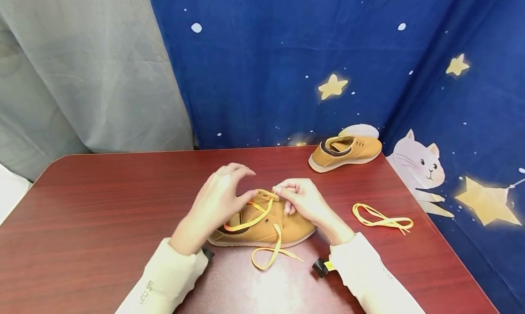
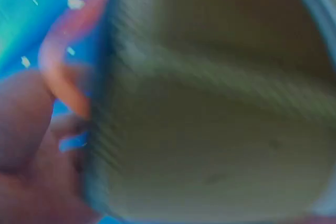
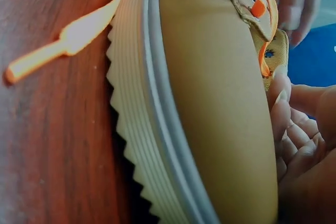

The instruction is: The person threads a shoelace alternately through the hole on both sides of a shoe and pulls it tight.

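A tan low shoe (image 1: 295,225) lies on the table between the two hands, toe to the right. A yellow-orange shoelace (image 1: 277,239) is partly threaded through its eyelets, with one tipped end loose on the table. My right hand (image 1: 305,198) pinches the lace at the far eyelet flap; the right wrist view shows its fingertips by that flap (image 3: 278,51). Over the shoe's opening, my left hand (image 1: 217,193) arches with thumb and fingers apart, the thumb near the lace. The shoe's heel (image 2: 210,156) fills the blurred left wrist view.
Another tan shoe (image 1: 348,152), with no lace in its eyelets, stands at the table's back right. A folded yellow lace (image 1: 381,220) lies to the right. Behind the reddish-brown table (image 1: 102,213) hang a blue starry curtain (image 1: 262,68) and a grey one (image 1: 102,77).
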